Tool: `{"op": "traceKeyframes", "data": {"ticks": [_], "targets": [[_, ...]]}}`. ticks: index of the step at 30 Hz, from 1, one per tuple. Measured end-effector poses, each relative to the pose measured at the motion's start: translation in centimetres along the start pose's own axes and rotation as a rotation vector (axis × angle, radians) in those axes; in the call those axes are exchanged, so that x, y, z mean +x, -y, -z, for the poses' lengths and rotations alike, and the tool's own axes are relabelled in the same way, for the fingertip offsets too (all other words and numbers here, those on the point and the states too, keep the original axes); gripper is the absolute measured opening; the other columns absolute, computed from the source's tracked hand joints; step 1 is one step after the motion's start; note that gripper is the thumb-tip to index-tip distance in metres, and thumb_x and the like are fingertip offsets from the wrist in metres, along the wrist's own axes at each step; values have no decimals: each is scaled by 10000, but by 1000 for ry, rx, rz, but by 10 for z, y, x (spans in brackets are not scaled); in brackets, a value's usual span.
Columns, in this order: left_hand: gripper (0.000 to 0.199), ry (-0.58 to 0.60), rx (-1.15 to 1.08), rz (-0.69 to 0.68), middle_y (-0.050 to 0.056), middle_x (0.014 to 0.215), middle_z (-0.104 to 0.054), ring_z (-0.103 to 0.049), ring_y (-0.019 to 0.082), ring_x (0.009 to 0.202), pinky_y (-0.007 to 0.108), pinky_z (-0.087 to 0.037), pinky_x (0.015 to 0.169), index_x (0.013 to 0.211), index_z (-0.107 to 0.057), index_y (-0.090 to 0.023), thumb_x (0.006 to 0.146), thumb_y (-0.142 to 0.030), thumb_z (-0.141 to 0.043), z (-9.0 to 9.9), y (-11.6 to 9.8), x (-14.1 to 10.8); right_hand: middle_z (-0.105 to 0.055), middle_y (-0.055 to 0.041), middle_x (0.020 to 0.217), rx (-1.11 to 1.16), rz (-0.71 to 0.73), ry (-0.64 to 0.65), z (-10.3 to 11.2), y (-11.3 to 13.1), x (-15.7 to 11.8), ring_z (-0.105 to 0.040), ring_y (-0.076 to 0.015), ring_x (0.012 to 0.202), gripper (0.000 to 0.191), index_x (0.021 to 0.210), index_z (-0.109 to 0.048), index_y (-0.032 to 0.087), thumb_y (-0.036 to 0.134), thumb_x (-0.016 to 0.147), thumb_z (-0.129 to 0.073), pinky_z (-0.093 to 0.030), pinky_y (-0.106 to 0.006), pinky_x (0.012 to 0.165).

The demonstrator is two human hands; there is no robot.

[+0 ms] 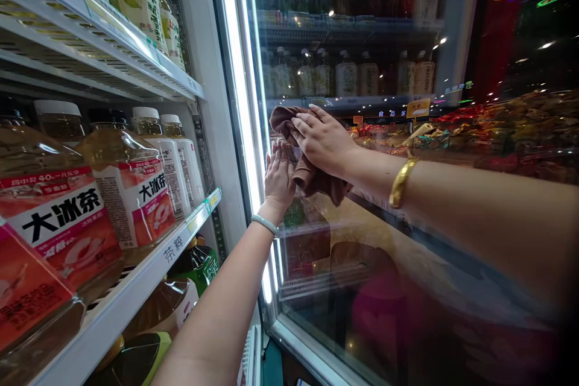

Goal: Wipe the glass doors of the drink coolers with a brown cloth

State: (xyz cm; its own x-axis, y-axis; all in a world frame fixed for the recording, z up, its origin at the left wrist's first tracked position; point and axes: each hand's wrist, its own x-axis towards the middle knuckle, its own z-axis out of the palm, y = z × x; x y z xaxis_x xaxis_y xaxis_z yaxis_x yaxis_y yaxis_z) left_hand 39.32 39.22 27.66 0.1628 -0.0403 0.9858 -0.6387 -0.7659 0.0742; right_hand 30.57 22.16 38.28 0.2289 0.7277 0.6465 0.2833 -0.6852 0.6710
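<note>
At centre, the right hand (326,137) lies over a bunched brown cloth (319,182) against the glass door (316,313); at its eight o'clock, the left hand (279,180) extends its fingers. Red-labelled bottles (147,196) stand at nine o'clock, a light strip (239,72) at eleven.

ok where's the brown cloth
Near the head view's middle, the brown cloth is under the right hand, against the glass, above and right of the left hand.

A crumpled brown cloth (316,182) lies bunched against the dark, reflective glass door (371,244)
</note>
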Motion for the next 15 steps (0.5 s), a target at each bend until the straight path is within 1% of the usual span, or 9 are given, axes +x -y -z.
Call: {"op": "traceKeyframes", "data": {"ticks": [2,3,5,6,7,9,10,13,15], "targets": [[560,-29,-6,51,137,1694,-405,-281,264,1624,542,-190,1368,1597,-400,-175,1043,-257,-415,-2,5,3,-488,-220,1589,-4,-35,-10,-3,14,9,-414,-328,1525,519,1471,-543,1,187,1054,-295,-213,-625,1327],[537,-47,-9,78,159,1660,-454,-335,277,1603,571,-217,1356,1582,-423,-167,1053,-248,-384,-2,7,3,-513,-197,1576,-13,3,-4,-6,24,10,-430,-321,1515,501,1450,-576,25,208,1054,-328,-233,-607,1329],[506,-75,-21,114,178,1575,-558,-447,289,1544,612,-276,1329,1547,-474,-174,1068,-234,-321,-2,9,2,-571,-150,1537,-30,86,11,-12,37,7,-499,-280,1466,451,1393,-643,71,223,1039,-409,-315,-522,1321],[500,-84,-28,118,174,1544,-591,-482,288,1522,621,-296,1319,1533,-495,-189,1072,-233,-308,-2,9,1,-592,-126,1521,-39,120,14,-13,38,5,-526,-257,1442,427,1361,-673,99,221,1037,-422,-342,-490,1312],[497,-90,-35,115,166,1534,-603,-492,287,1515,623,-306,1314,1529,-504,-204,1073,-238,-310,-3,8,1,-614,-104,1502,-48,146,15,-12,34,5,-549,-237,1417,410,1334,-695,121,217,1036,-432,-363,-463,1303],[512,-98,-49,97,146,1587,-555,-437,284,1551,620,-286,1322,1560,-472,-219,1070,-257,-329,-4,3,5,-637,-90,1477,-72,155,5,-2,12,8,-570,-230,1390,406,1321,-706,130,203,1041,-422,-368,-457,1301],[533,-102,-54,86,137,1631,-503,-389,282,1577,612,-265,1331,1588,-436,-217,1066,-268,-340,-6,-1,10,-632,-106,1479,-87,134,-8,6,-4,12,-564,-244,1395,420,1341,-692,111,189,1042,-407,-355,-480,1306],[606,-119,-58,50,113,1724,-348,-258,264,1629,554,-227,1352,1645,-332,-204,1047,-291,-381,-13,-18,37,-548,-224,1535,-132,9,-74,35,-46,18,-496,-329,1460,487,1433,-586,-1,141,1041,-335,-300,-608,1302],[591,-140,-48,37,116,1701,-396,-286,261,1621,526,-249,1348,1620,-382,-197,1036,-284,-398,-18,-30,58,-536,-245,1537,-142,-15,-98,47,-57,14,-486,-339,1468,491,1445,-570,-11,134,1036,-340,-314,-626,1288]]}}
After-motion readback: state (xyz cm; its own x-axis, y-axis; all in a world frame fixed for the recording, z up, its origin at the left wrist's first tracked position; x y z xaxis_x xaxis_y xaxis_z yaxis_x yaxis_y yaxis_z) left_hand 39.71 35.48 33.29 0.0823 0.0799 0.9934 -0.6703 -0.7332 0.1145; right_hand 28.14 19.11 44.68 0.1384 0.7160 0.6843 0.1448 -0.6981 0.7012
